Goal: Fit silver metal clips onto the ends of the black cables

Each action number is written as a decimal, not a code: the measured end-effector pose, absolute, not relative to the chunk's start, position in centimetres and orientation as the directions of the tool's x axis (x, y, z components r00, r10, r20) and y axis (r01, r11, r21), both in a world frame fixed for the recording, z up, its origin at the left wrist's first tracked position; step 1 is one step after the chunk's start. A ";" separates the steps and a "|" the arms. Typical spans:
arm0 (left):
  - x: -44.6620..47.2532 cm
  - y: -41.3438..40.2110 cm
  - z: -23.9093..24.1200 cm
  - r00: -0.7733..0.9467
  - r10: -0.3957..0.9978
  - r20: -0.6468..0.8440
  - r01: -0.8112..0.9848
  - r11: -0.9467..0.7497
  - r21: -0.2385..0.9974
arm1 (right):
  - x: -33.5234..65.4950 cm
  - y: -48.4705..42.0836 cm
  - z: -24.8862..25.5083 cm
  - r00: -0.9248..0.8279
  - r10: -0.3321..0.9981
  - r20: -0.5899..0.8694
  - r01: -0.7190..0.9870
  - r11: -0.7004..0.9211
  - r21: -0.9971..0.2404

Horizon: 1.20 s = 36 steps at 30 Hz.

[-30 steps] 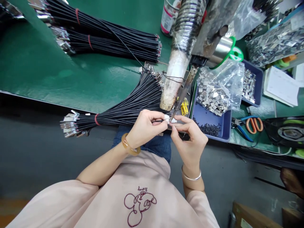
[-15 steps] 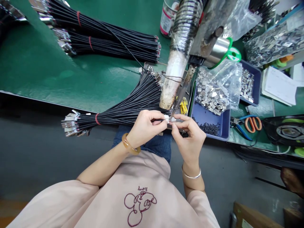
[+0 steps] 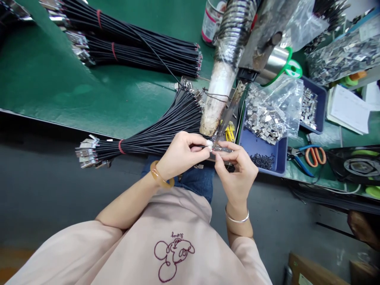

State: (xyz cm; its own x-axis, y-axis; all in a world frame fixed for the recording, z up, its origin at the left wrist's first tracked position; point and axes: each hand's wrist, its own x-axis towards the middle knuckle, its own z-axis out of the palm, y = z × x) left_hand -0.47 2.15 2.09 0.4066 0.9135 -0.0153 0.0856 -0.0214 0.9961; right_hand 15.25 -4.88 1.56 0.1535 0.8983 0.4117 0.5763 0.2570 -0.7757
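My left hand is closed in a pinch on the end of a thin black cable, white tape on its fingertip. My right hand is closed too, pinching a small metal connector shell against that cable end. Both meet just under the tip of a soldering iron, which slants down from a foil-wrapped machine arm. A red-banded bundle of black cables with metal plugs fans out left of my hands.
More cable bundles lie on the green mat. A blue tray holds a bag of metal shells and small black pieces. Orange-handled scissors, blue pliers, a solder spool and a jar sit to the right.
Both hands have shifted slightly up toward the iron tip, still pinching the cable end and the shell together.
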 end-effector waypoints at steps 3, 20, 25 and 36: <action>-0.4 2.2 2.1 0.426 0.905 -0.025 0.094 -0.017 0.995 | 15.4 -5.0 1.5 0.147 0.905 0.400 0.563 0.256 -0.785; -0.5 1.2 1.6 0.459 0.887 -0.048 0.086 0.009 0.996 | 15.3 -5.5 1.5 0.117 0.876 0.467 0.618 0.304 -0.725; -1.0 0.4 1.4 0.430 0.901 0.045 0.113 -0.104 0.988 | 15.5 -6.2 1.3 0.096 0.836 0.540 0.678 0.342 -0.650; -3.2 0.3 2.0 0.634 0.759 0.145 0.057 -0.233 0.971 | 16.0 -6.5 0.3 0.032 0.958 0.286 0.379 0.254 -0.890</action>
State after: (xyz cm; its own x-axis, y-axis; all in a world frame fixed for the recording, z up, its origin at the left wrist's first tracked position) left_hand -3.24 0.32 1.95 0.6342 0.7593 0.1453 0.0565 -0.2330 0.9708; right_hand 16.00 -6.50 0.32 0.0318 0.9576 0.2865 0.3790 0.2536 -0.8899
